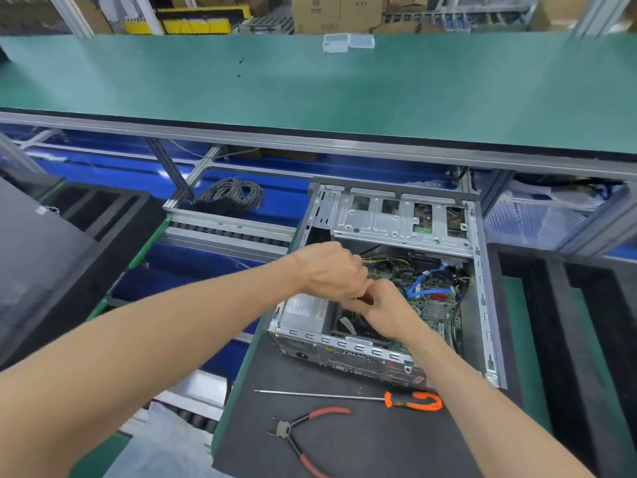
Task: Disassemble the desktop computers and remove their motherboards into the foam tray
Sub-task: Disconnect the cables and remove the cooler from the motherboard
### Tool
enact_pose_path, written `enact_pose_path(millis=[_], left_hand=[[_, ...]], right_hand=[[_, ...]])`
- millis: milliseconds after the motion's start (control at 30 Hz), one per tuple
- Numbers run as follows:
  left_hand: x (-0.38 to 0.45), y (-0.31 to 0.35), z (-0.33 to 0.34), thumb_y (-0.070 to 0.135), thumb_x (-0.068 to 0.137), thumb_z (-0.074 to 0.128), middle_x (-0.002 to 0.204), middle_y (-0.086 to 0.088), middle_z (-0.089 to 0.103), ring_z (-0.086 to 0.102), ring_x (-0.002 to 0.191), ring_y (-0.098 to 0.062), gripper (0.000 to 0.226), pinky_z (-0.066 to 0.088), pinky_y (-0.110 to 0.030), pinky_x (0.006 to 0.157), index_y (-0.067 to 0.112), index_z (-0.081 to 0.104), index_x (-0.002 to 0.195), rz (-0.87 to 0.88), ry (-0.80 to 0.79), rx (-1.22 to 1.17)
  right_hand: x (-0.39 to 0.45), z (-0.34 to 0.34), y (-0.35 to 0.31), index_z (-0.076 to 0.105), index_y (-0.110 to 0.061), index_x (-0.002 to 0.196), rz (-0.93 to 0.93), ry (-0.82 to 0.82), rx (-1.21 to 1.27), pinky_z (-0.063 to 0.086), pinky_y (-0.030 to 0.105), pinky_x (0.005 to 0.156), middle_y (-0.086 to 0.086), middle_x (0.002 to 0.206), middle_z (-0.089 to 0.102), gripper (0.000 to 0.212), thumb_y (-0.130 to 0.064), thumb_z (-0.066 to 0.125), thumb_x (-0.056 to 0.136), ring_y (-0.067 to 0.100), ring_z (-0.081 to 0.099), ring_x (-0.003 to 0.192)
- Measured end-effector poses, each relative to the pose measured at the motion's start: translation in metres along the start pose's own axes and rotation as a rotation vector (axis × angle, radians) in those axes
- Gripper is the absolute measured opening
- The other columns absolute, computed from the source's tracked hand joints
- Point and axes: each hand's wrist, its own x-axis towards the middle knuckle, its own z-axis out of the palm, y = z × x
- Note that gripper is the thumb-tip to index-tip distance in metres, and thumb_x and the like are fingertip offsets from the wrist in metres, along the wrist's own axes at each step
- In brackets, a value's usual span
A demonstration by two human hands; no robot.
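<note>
Two hands meet inside the open computer case (396, 281), beyond the screwdriver (348, 396) and pliers (303, 432): the right hand (382, 310), fingers curled on something hidden, sits directly over the motherboard (431, 301), the left hand (331, 270), also curled, just beyond, black foam tray (568, 305) rightward.

This is a factory or electronics teardown workshop, an assembly-line station rather than an office. A long green-matted surface (344, 88) on aluminium framing runs across the view, with a roller conveyor (227, 232) and blue belting beneath it. Cardboard cartons (339, 12) and yellow-and-black bins (196, 24) are stacked behind. An opened desktop computer case (396, 281) lies on a black mat, with a screwdriver (348, 397) and red-handled pliers (303, 432) beside it, and black foam trays (565, 305) flank the station.
</note>
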Motion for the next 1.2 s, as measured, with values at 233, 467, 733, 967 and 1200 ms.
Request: enact_pose_path(millis=[233,467,733,967,1200], left_hand=[[0.029,0.038,-0.001,0.013,0.091,0.046,0.086,-0.011,0.056,0.058,0.081,-0.033,0.023,0.034,-0.038,0.061,0.01,0.066,0.099,-0.822,-0.107,-0.426],[0.005,0.009,0.004,0.042,0.102,0.019,0.074,-0.005,0.065,0.06,0.057,-0.026,0.051,0.029,-0.033,0.047,0.013,0.054,0.08,-0.017,-0.006,0.017],[0.02,0.023,0.003,0.017,0.092,0.045,0.097,-0.011,0.063,0.056,0.081,-0.032,0.02,0.035,-0.037,0.061,0.013,0.065,0.096,-0.75,-0.162,-0.425],[0.013,0.023,0.01,0.025,0.099,0.041,0.094,-0.01,0.067,0.066,0.081,-0.033,0.029,0.035,-0.036,0.059,0.008,0.064,0.103,-0.444,-0.085,-0.19],[0.02,0.026,0.015,0.051,0.092,0.056,0.068,0.001,0.051,0.061,0.075,-0.025,0.039,0.043,-0.035,0.061,0.017,0.053,0.075,-0.846,0.138,-0.798]], right_hand=[[0.003,0.003,0.003,0.052,-0.026,0.06,0.004,0.077,-0.044,0.035,0.014,0.048,-0.019,0.046,0.054,0.036,-0.014,0.072,0.087,-0.003,0.048,0.048],[-0.001,0.001,0.002,0.054,-0.031,0.056,-0.027,0.023,-0.007,0.031,0.015,0.044,-0.022,0.046,0.053,0.04,-0.026,0.075,0.089,-0.001,0.044,0.043],[0.002,0.003,-0.005,0.052,-0.037,0.065,-0.053,0.027,-0.076,0.033,0.017,0.05,-0.013,0.048,0.053,0.034,-0.03,0.072,0.092,0.002,0.046,0.046],[0.002,0.0,-0.004,0.058,-0.028,0.066,-0.003,-0.011,-0.059,0.036,0.017,0.051,-0.012,0.055,0.063,0.029,-0.023,0.07,0.092,0.005,0.052,0.05],[-0.001,-0.006,-0.002,0.061,-0.024,0.066,0.034,0.058,0.034,0.045,0.021,0.058,-0.006,0.057,0.067,0.029,-0.025,0.07,0.093,0.009,0.059,0.052]])
